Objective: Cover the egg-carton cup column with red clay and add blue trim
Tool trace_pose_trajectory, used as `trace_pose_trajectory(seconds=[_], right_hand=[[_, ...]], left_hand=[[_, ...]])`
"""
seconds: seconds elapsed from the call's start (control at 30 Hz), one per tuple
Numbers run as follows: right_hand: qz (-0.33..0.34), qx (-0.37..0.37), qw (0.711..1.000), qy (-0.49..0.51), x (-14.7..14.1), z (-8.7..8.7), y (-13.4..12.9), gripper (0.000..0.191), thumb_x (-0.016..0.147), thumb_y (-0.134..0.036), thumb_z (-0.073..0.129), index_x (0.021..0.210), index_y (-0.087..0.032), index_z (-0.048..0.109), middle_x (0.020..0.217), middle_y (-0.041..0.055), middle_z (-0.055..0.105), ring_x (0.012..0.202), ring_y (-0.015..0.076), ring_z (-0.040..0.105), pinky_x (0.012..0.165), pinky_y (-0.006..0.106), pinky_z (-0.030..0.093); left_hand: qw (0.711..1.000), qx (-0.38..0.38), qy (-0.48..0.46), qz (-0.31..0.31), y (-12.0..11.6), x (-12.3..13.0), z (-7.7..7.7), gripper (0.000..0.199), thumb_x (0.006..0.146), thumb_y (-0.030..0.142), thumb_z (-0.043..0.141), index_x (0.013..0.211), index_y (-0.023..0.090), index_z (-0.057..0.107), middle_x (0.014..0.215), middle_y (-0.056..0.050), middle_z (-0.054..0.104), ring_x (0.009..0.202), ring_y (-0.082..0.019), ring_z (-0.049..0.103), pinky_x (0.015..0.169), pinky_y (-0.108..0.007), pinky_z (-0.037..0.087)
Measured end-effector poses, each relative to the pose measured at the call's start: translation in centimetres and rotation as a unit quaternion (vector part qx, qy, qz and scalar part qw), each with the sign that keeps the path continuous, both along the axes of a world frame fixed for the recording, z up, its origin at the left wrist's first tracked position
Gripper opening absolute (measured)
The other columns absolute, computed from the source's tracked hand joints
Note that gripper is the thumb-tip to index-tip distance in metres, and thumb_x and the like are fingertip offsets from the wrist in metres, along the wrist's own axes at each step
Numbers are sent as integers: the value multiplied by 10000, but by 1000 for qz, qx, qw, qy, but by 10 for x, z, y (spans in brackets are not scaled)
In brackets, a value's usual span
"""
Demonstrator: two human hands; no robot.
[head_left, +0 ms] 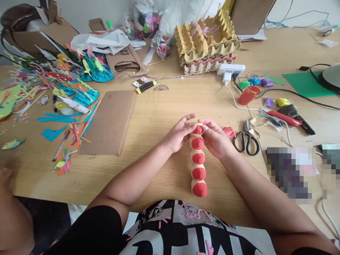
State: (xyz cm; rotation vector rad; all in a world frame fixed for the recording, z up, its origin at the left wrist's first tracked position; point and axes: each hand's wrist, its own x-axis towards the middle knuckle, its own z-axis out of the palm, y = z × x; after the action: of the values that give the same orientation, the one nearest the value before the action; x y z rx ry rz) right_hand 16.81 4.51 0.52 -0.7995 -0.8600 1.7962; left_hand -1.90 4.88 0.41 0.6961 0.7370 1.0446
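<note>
A strip cut from an egg carton [198, 158], its several bumps covered in red clay, points from my fingers toward my body. My left hand [179, 134] grips its far end from the left, thumb on the top bump. From the right, my right hand [215, 136] pinches the same end, its thumb at the edge of the red clay. Just right of my right hand lies a small red packet [228, 132], with black-handled scissors [247, 138] beyond it.
Stacked egg trays [207, 42] stand at the back near a white power strip [231, 69]. A red cup [249, 95] and cables are at right. Cardboard [106, 124], a glue bottle [75, 105] and paper scraps lie left. Another person's arm [13, 209] is at far left.
</note>
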Motion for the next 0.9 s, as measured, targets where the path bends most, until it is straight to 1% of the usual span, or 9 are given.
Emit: trace_pose_trajectory(seconds=[0.17,0.3,0.37,0.43,0.53,0.7,0.8,0.9], right_hand=[[-4,-9,1000,10,-2,5,-3,428,784,-502,1094,1008,-295,794,899,-31,787,842,167,731,782,303,624],[-11,-7,1000,1,-4,8,-5,454,770,-493,1102,1007,-296,769,877,-37,772,812,170,720,785,320,629],[-18,6,1000,-5,-6,9,-6,484,743,-503,1120,1011,-294,774,869,-41,769,814,163,717,800,313,628],[-28,16,999,-5,-8,11,-8,498,740,-536,1120,1019,-294,785,865,-45,763,823,153,713,787,290,615],[-41,11,999,-2,-9,13,-10,499,758,-562,1100,1038,-298,783,877,-49,758,817,148,705,740,275,593],[-40,-9,999,-7,-10,11,-11,510,747,-496,1104,1059,-304,750,853,-56,771,792,161,721,751,295,603],[-41,-28,999,9,-11,12,-12,546,693,-461,1138,1047,-305,752,834,-67,779,782,149,720,755,280,603],[-39,-56,997,24,-12,15,-14,564,654,-430,1156,1029,-303,754,849,-71,784,785,137,711,725,256,587]], left_hand=[[1000,15,8,2,-2,3,4,937,681,513,1138,1429,247,641,868,69,789,773,-104,710,774,-264,479],[1000,14,15,1,-4,3,7,915,722,602,1096,1429,243,641,865,51,785,802,-133,723,798,-291,493],[1000,10,27,3,-5,4,9,908,723,606,1090,1426,241,645,880,41,786,836,-150,740,811,-301,492],[999,7,40,13,-6,4,11,903,714,545,1101,1426,238,639,886,43,783,851,-151,741,820,-300,485],[999,5,42,24,-6,5,15,880,716,456,1095,1422,231,619,841,69,751,816,-135,712,814,-294,470],[998,23,42,27,-6,5,17,811,752,370,1051,1420,240,610,731,112,647,732,-117,646,786,-288,443],[998,28,42,23,-7,5,17,793,760,346,1041,1420,247,612,713,119,612,711,-112,618,774,-283,436],[998,28,43,24,-8,5,18,785,769,338,1039,1425,256,615,714,121,590,704,-109,604,764,-282,426]])
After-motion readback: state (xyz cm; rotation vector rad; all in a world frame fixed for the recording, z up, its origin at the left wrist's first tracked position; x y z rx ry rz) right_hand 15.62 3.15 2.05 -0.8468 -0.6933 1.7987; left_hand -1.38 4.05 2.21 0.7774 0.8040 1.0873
